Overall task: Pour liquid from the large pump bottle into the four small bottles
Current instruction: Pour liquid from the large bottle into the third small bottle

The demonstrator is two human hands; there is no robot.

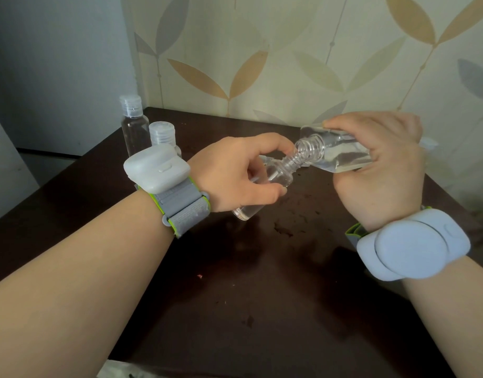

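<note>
At centre frame, above a dark table: left hand with fingers curled round a small open bottle, tilted, neck up and to the right, some clear liquid at its base. Right of centre: right hand with fingers wrapped over the large bottle, pump off, lying nearly level, threaded mouth touching the small bottle's neck.

Upper left of the frame, near the table's back corner: two more small bottles, both capped. Taller capped bottle upright and seemingly empty; shorter capped bottle just right of it, lower half hidden behind the left wrist device. Three small bottles countable in all. Second wrist device at lower right. Wet patches on the table below the hands. Leaf-patterned wallpaper behind.
</note>
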